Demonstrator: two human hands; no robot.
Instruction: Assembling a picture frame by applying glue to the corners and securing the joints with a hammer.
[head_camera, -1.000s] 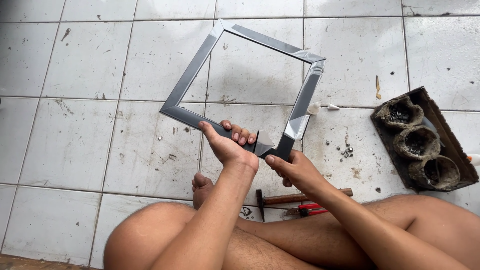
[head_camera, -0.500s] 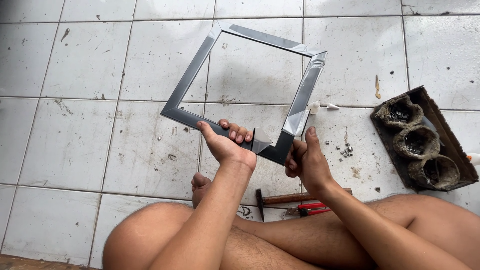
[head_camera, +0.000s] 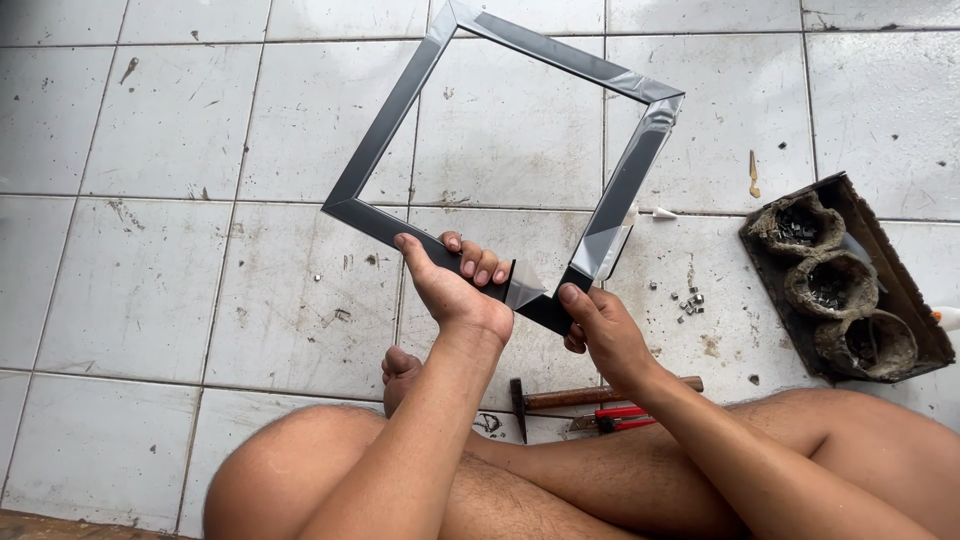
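Head view, steeply down, close

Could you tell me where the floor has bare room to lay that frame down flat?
The widest free patch is the white tiled floor left of the grey frame, bordered below by the raised knee. Right is crowded: loose small metal bits, then the dark tray of nail-filled cups. A hammer and red-handled pliers lie by the legs.

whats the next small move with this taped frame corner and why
Probably press the right hand thumb along the near corner of the grey taped frame to flatten it. A shiny triangular flap of tape stands out there, apparently not smoothed down, while the left hand already grips the bar beside it, steadying the frame above the tiled floor.
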